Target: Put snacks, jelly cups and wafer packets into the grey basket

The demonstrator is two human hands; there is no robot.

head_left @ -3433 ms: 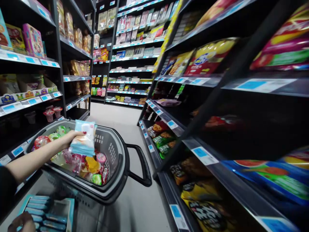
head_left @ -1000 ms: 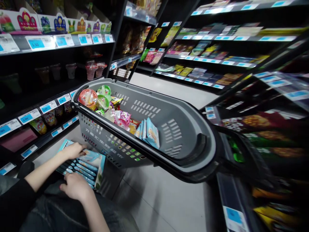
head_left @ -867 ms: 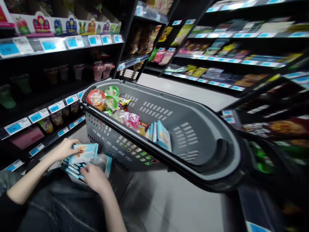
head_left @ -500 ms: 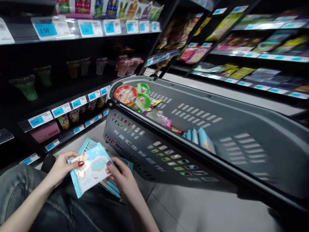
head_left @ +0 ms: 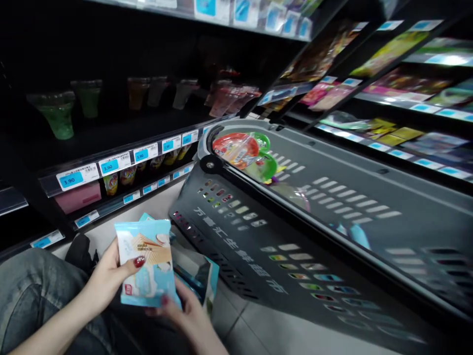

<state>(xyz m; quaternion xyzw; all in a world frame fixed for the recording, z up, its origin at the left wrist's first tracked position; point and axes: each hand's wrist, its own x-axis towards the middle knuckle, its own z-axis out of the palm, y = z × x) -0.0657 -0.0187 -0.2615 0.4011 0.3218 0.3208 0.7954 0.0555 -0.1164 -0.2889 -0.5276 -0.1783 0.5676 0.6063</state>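
Observation:
A light-blue and white wafer packet (head_left: 147,261), printed with wafers and what look like coconut pieces, is held upright above my lap. My left hand (head_left: 111,273) grips its left side, the red-nailed thumb lying across the front. At the lower right corner my right hand (head_left: 185,313) pinches it; this hand is slightly blurred and its fingertips are partly hidden behind the packet. Behind the packet, an open light-blue box (head_left: 212,278) stands on the floor with similar packets in it, mostly covered by my hands and the packet.
A big grey shopping basket (head_left: 229,241) stands close on the right, containing red-lidded (head_left: 236,149) and green-lidded cups (head_left: 264,165) and blue packets (head_left: 358,236). Shelves with sealed cups (head_left: 55,116) and price tags (head_left: 77,176) run along the left. More stocked shelves (head_left: 406,103) stand behind the basket.
The packet has been turned from a tilted position to upright, and a different printed face now shows. Both hands have stayed on it. The view has shifted, so the basket appears farther right.

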